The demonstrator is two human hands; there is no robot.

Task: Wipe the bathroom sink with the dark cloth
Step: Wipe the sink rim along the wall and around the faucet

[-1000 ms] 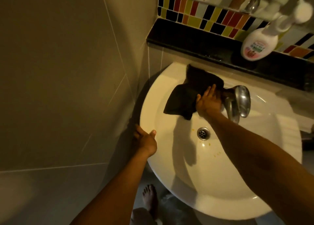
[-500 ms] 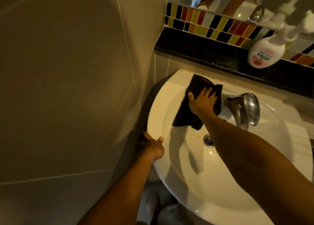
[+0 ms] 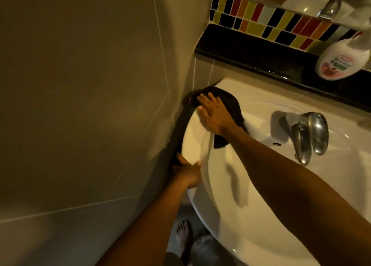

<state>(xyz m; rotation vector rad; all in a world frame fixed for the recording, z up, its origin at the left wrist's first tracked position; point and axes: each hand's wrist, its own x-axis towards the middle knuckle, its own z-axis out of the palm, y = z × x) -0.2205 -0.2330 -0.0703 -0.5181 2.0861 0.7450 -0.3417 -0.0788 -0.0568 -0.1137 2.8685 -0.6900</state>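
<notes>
**Cloth pressed to the far-left rim of the sink**

Hands are both on the white sink (image 3: 251, 215). The right hand (image 3: 215, 113) lies flat, fingers spread, on top of the dark cloth (image 3: 233, 105), pressing it down rather than clenching it. The cloth sits at the far-left corner of the basin, draped over the rim next to the wall tiles (image 3: 90, 105); one end bunches up against the wall and a dark corner hangs down into the bowl below the wrist. The left hand (image 3: 188, 172) grips the near-left edge of the sink, thumb on top of the rim and fingers curled over the outside, where the shadow between basin and wall is too deep to see them clearly.

To the right, well apart from the cloth, stands the chrome tap (image 3: 309, 135), its spout pointing toward the near side, with a small overflow hole (image 3: 276, 144) just to its left. Behind the sink runs a black ledge (image 3: 251, 50) carrying a white pump bottle (image 3: 341, 61) at the far right, and above it a band of coloured mosaic tiles (image 3: 261, 16). Down at the near edge, a bare foot (image 3: 183, 237) rests on the floor below the basin.
</notes>
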